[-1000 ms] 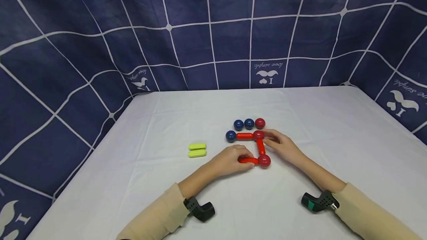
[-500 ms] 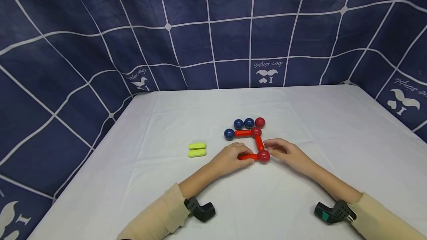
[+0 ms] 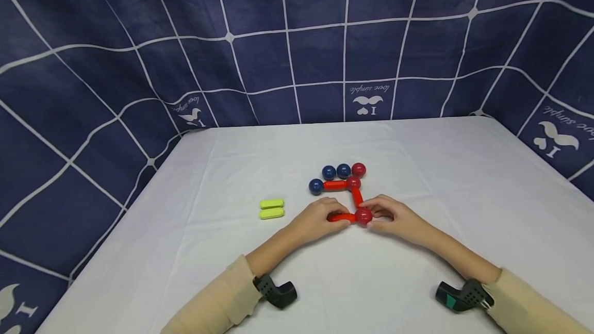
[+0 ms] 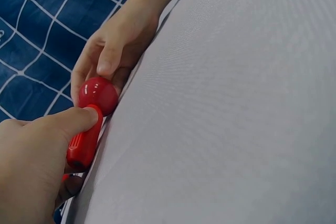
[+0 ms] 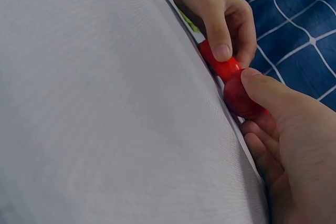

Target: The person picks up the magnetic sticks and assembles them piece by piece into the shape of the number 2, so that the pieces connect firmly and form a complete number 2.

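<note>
My left hand (image 3: 317, 219) pinches a short red rod (image 3: 342, 217) between thumb and fingers. The rod's right end meets a glossy red ball (image 3: 364, 216), which my right hand (image 3: 400, 220) holds with thumb and fingers around it. In the left wrist view the rod (image 4: 84, 142) runs straight into the ball (image 4: 98, 94). From that ball a second red rod (image 3: 356, 196) leads back to another red ball (image 3: 353, 183). A third red rod (image 3: 335, 185) joins this one to a blue ball (image 3: 316, 186) on the left.
Just behind the chain, two loose blue balls (image 3: 343, 170) and a loose red ball (image 3: 359, 169) sit in a row. Two yellow-green rods (image 3: 271, 213) lie left of my left hand. A dark blue grid curtain (image 3: 260, 55) surrounds the white-covered table (image 3: 241, 159).
My right hand has come down from the far red ball to the near one and now grips it. The joined chain has shifted slightly away from me, with my left hand still holding its rod.
</note>
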`<state>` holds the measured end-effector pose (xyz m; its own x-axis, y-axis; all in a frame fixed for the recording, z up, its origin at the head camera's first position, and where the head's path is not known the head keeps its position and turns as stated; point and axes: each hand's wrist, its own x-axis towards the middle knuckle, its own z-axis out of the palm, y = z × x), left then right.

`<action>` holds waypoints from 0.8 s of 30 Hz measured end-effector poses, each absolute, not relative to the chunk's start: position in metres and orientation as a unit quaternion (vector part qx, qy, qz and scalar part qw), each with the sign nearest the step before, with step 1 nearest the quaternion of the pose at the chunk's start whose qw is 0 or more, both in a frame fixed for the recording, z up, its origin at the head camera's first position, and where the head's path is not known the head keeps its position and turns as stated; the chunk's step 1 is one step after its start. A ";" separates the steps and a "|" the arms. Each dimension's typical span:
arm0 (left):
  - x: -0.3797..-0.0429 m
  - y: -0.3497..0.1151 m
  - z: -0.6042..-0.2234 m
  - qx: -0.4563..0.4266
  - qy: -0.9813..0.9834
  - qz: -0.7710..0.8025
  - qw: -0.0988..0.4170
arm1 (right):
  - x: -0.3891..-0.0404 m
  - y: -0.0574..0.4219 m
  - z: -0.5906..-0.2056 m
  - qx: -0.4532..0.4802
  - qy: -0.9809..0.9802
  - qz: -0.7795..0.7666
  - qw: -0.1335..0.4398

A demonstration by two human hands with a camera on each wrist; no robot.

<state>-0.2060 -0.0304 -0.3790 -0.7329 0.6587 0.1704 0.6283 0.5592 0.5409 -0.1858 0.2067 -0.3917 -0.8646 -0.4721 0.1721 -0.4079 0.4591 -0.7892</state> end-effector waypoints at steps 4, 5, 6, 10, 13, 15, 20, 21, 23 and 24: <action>-0.206 -0.030 -0.378 0.364 0.881 0.301 0.026 | -0.186 0.206 -0.391 -0.256 0.856 -0.448 0.034; -0.206 -0.030 -0.377 0.364 0.880 0.303 0.026 | -0.186 0.206 -0.391 -0.256 0.856 -0.449 0.034; -0.206 -0.031 -0.377 0.363 0.880 0.306 0.025 | -0.187 0.206 -0.391 -0.257 0.855 -0.449 0.033; -0.209 -0.032 -0.372 0.351 0.878 0.326 -0.002 | -0.186 0.205 -0.390 -0.258 0.854 -0.452 0.031; -0.215 -0.035 -0.368 0.338 0.877 0.337 -0.053 | -0.186 0.205 -0.389 -0.257 0.854 -0.452 0.031; -0.222 -0.038 -0.365 0.322 0.878 0.343 -0.087 | -0.186 0.205 -0.388 -0.255 0.854 -0.452 0.033; -0.246 -0.042 -0.365 0.260 0.892 0.349 -0.124 | -0.186 0.205 -0.388 -0.255 0.852 -0.456 0.036; -0.251 -0.042 -0.366 0.247 0.896 0.349 -0.122 | -0.185 0.205 -0.389 -0.254 0.852 -0.456 0.038; -0.261 -0.041 -0.368 0.224 0.904 0.345 -0.113 | -0.185 0.204 -0.389 -0.254 0.850 -0.459 0.041; -0.265 -0.040 -0.369 0.213 0.908 0.344 -0.105 | -0.185 0.204 -0.389 -0.254 0.850 -0.459 0.042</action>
